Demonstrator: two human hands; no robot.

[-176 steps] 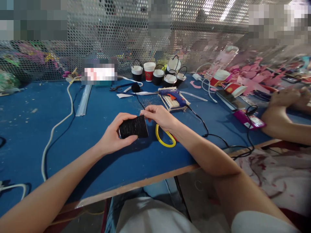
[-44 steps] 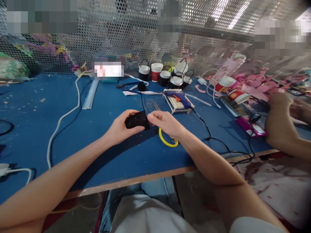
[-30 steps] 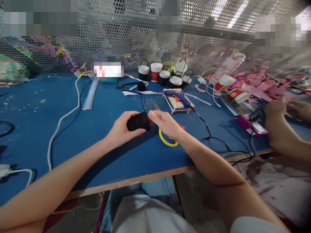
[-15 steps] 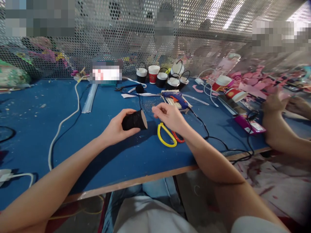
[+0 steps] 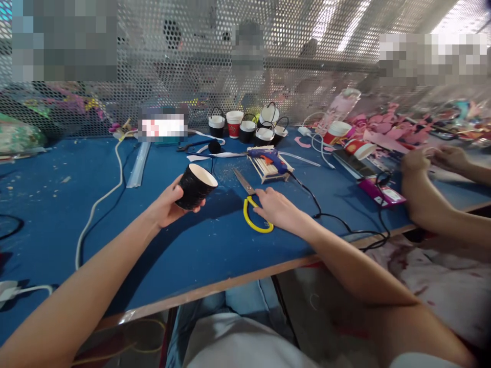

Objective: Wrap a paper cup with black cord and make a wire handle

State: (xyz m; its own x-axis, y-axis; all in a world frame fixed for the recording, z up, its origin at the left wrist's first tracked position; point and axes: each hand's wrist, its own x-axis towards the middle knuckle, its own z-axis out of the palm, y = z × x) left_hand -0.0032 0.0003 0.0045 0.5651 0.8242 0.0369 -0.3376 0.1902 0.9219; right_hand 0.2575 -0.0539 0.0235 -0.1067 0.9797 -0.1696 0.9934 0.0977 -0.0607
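Nearby, glue gun [image 5: 268,156] behind scissors [image 5: 251,207].

A blue glue gun [image 5: 269,156] is laid on a small rack of wooden sticks [image 5: 267,167] on the blue bench [image 5: 57,214], its black cord [image 5: 337,221] trailing to the right edge. A cluster of black-wrapped paper cups [image 5: 256,129] with wire handles is stood before the perforated metal screen [image 5: 215,66]. Clear glue sticks [image 5: 138,163] and a white cable [image 5: 100,197] are seen at left. Pink paper cut-outs [image 5: 391,132] are heaped at right, where a co-worker's forearms [image 5: 433,204] are rested.
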